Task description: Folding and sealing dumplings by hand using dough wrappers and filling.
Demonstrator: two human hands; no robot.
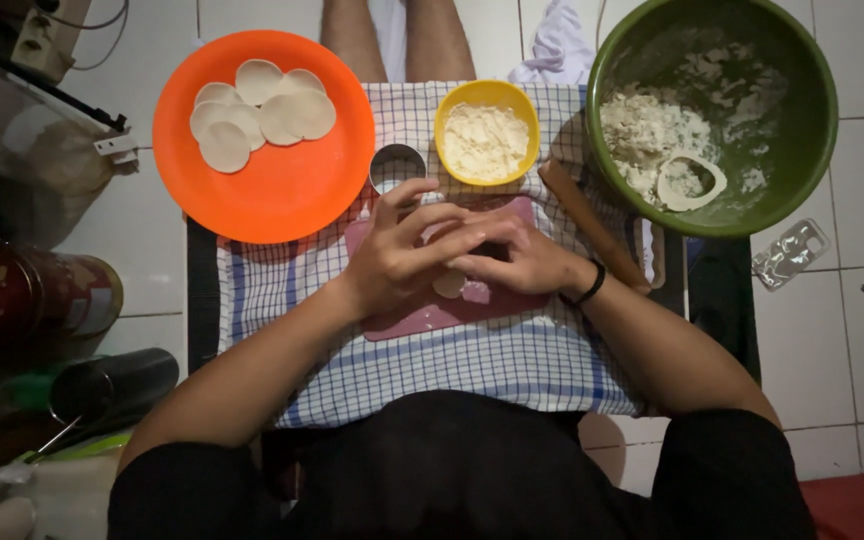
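**Two hands pinch one soft dough round**

Both the left hand (397, 255) and right hand (522, 255) curl their fingers closed around a thin dough round (449, 284) over the pink board (422, 315). It looks light, limp and tearable, best held by its edges.

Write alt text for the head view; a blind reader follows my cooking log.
Both hands, left hand and right hand, meet over a small dough round on a pink board laid on a checked cloth. Around them: an orange plate of dough discs, a yellow bowl of flour, a rolling pin and a green bowl.
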